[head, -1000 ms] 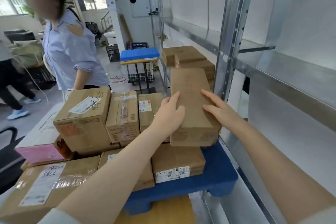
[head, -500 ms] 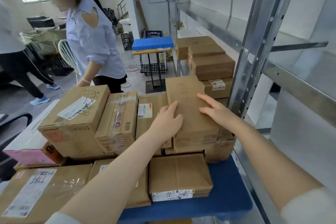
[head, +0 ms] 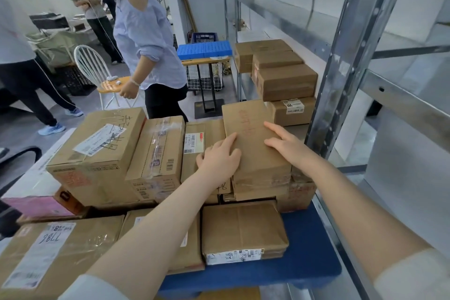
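Note:
A long brown cardboard box with faint red writing on top lies on a stack of parcels on a blue platform. My left hand rests on the box's left edge with its fingers laid over the top. My right hand lies flat on the box's right side, fingers straight and pointing left. The box's lower faces are hidden by the parcels around it.
Several taped cartons crowd the platform to the left. More brown boxes are stacked on the low shelf of a metal rack at right. A person in a light blue shirt stands behind the cartons, near a white chair.
The box came down from the air onto the stack and both hands followed it. The person in the blue shirt stepped to the right.

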Motion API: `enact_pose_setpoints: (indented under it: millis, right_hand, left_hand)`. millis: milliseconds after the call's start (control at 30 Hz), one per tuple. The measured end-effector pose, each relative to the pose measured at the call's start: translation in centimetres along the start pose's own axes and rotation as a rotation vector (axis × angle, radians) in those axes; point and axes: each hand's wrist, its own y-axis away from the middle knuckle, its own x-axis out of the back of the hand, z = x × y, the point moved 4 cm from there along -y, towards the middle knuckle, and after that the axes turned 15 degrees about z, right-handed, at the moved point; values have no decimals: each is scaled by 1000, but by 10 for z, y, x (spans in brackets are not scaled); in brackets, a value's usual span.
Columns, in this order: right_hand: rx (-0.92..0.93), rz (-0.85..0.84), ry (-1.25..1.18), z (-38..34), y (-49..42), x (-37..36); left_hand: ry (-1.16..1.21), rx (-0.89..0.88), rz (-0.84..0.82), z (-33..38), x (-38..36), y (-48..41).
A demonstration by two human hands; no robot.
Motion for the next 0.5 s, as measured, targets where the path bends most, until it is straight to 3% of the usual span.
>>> enact_pose_setpoints:
  millis: [500]
  right_hand:
    - [100,136,56,-2,41,21]
  left_hand:
    - [-33,-79,-45,1,1,24]
